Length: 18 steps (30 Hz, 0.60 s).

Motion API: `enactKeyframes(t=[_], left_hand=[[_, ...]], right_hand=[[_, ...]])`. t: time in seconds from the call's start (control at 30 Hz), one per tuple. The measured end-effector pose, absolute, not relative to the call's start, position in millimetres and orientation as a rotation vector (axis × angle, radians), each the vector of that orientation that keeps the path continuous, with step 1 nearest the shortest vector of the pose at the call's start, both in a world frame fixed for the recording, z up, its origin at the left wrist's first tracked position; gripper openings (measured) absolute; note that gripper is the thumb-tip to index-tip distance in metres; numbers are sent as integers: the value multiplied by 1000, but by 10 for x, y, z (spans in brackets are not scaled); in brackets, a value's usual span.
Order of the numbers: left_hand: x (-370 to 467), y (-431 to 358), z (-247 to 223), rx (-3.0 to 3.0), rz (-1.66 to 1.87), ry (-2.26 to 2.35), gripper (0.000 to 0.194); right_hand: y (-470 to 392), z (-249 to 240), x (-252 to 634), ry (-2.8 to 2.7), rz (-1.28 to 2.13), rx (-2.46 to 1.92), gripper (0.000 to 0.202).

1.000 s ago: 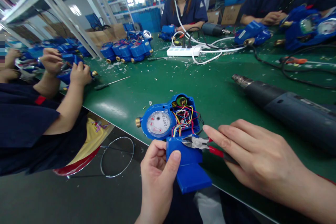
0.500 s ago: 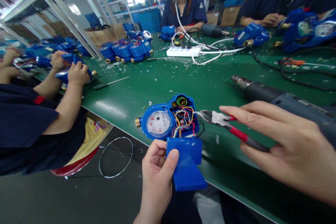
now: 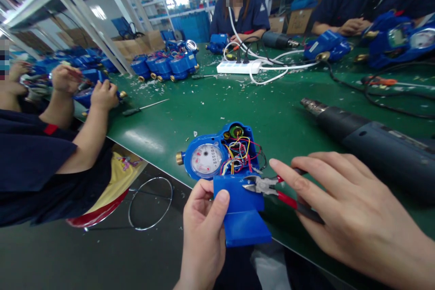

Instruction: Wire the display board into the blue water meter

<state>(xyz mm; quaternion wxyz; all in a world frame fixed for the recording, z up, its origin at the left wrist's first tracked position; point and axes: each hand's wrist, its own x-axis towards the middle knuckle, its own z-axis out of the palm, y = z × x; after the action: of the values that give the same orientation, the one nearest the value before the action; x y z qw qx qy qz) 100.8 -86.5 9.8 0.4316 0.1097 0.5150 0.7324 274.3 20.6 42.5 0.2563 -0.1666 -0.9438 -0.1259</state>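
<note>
Between the thumb and fingers of my left hand (image 3: 205,231) is a blue plastic cover (image 3: 243,217), held at the table's front edge. Just behind it lies a blue water meter (image 3: 206,159) with a round dial and a brass end. Its side compartment stands uncovered, showing a tangle of coloured wires (image 3: 238,152) and a green round cell. My right hand (image 3: 343,204) grips red-handled cutting pliers (image 3: 267,186). Their jaws are parted and sit over the cover's upper right part; whether they touch it I cannot tell.
A heat gun (image 3: 370,131) lies on the right. Further back are a white power strip (image 3: 238,67) with cables, several blue meters (image 3: 165,65) and a screwdriver (image 3: 146,107). A co-worker's hands (image 3: 103,95) work at the left; other people sit across the green table (image 3: 190,108).
My right hand has brought the pliers down and left, from the compartment's right edge to over the blue cover, and their jaws have parted. My left hand keeps hold of the cover.
</note>
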Motion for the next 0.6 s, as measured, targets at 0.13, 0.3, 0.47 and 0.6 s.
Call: enactKeyframes(t=[0.13,0.3,0.47,0.6], left_hand=[[1040,-862,100,291,1856,1302,37],[1057,-867,74,314,1893,1295,37],[1040,-895,48,339,1871,1278,31],[1018,-928,36,365,1850,1291,30]], right_hand=[[194,389,2732,-2563,-331,-484,39],[185,401,2717,-2576,-332,-495,36],[182,388,2719,-2574,-339,-465,31],[184,351,2720,-2548,-318,-444,28]])
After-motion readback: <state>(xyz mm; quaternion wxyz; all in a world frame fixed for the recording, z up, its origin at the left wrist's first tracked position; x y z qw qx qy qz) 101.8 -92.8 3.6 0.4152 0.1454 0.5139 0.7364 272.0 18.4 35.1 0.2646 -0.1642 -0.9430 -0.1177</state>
